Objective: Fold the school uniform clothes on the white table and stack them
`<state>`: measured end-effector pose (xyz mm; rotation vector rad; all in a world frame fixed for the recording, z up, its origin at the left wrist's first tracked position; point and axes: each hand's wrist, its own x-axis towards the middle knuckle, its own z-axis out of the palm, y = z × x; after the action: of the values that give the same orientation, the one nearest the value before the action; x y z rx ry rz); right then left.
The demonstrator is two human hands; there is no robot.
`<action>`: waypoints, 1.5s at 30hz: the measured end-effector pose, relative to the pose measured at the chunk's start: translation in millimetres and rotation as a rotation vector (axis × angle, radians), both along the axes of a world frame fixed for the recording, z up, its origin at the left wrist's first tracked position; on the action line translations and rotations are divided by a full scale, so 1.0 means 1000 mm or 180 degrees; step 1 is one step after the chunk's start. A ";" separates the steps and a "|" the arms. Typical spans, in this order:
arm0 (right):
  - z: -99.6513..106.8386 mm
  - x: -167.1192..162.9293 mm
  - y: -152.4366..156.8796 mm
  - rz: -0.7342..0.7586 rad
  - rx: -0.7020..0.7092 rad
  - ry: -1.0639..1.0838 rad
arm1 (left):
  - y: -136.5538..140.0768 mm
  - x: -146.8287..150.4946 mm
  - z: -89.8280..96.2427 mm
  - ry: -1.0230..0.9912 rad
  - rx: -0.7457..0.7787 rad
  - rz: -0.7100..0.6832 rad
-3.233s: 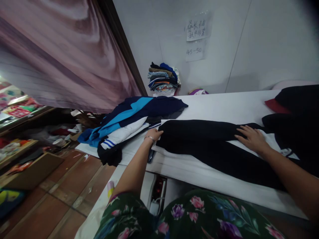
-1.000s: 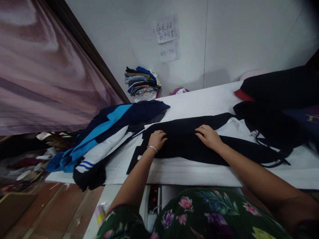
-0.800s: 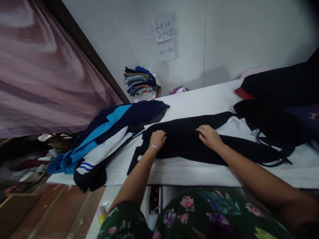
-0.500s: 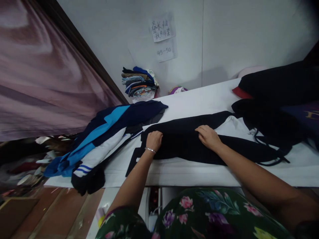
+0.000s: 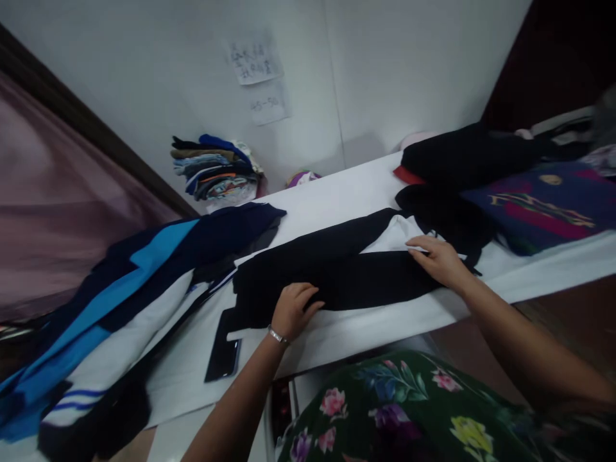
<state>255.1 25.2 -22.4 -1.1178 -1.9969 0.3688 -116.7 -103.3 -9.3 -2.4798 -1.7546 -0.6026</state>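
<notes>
A pale wall [image 5: 308,51] rises behind a long table [image 5: 351,186] covered in white. At the left, a heap of clothes [image 5: 158,276] trails over the table; in the middle lies the black garment [image 5: 293,263], spread lengthwise with a white patch showing at its right part. A patterned sweater [image 5: 539,205] sits further right, and a stack of folded clothes [image 5: 216,167] stands by the wall. The left hand [image 5: 294,311] rests half-curled on the garment's near edge, the right hand [image 5: 436,260] near its right end, thumb and fingers slightly parted; I cannot tell if either pinches cloth. Uneven pulling could bunch the black fabric or skew its edges, and dragging it right might catch the dark clothes beside it. The phone [image 5: 224,353], close to the table's front edge, could be knocked off by the left forearm.
</notes>
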 end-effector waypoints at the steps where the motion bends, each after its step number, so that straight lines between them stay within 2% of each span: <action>1: -0.003 0.020 -0.006 -0.0182 -0.0015 -0.0041 | -0.002 0.005 -0.002 0.0003 -0.0032 -0.0186; 4: -0.011 0.065 -0.030 -0.0557 0.0009 -0.0150 | 0.000 0.012 -0.009 0.0096 -0.0062 -0.0458; 6: -0.016 0.081 -0.047 -0.0658 0.0093 -0.0207 | 0.006 0.015 -0.012 0.0158 -0.0013 -0.0468; 10: -0.024 0.084 -0.070 -0.0329 0.0331 -0.0545 | 0.018 0.022 -0.010 0.0146 0.0066 -0.0342; 13: -0.032 0.072 -0.074 -0.0062 0.0391 -0.0884 | 0.026 0.027 -0.002 -0.0097 0.0092 0.0084; 16: -0.039 0.060 -0.065 -0.0053 0.0475 -0.1124 | 0.034 0.030 0.008 -0.0441 0.0078 0.0541; 19: -0.040 0.054 -0.043 -0.0305 0.0530 -0.1191 | 0.043 0.031 0.013 -0.0573 0.0028 0.0763; 21: -0.033 0.053 -0.024 -0.0372 0.0445 -0.1169 | 0.048 0.031 0.015 -0.0566 0.0019 0.0841; 24: -0.014 0.055 0.004 -0.0218 0.0118 -0.1010 | 0.053 0.029 0.013 -0.0552 0.0094 0.0935; 26: -0.003 0.055 0.017 -0.0279 0.0009 -0.0969 | 0.053 0.027 0.008 -0.0548 0.0193 0.0871; 28: 0.000 0.055 0.023 -0.0352 0.0026 -0.1094 | 0.049 0.026 0.000 -0.0474 0.0264 0.0612; 32: -0.014 0.057 0.020 0.0094 -0.0008 -0.1263 | 0.035 0.026 -0.014 0.0016 0.0110 0.0050; 35: -0.024 0.060 0.016 0.0244 0.0071 -0.1214 | 0.032 0.024 -0.011 0.0398 -0.0037 0.0129; 40: -0.027 0.058 0.021 -0.0223 0.0482 -0.1233 | 0.044 0.025 0.004 0.0720 0.0274 0.0449; 42: -0.031 0.056 0.021 -0.0257 0.0581 -0.1247 | 0.046 0.027 0.002 0.0846 0.0099 0.0208; 45: -0.042 0.060 0.015 0.0073 0.0601 -0.1147 | 0.042 0.028 -0.006 0.0804 -0.0410 -0.0237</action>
<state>314.9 40.3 -64.4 -1.0997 -2.3029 -0.0155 -89.0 -60.9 -15.5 -2.5787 -1.6608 -0.1727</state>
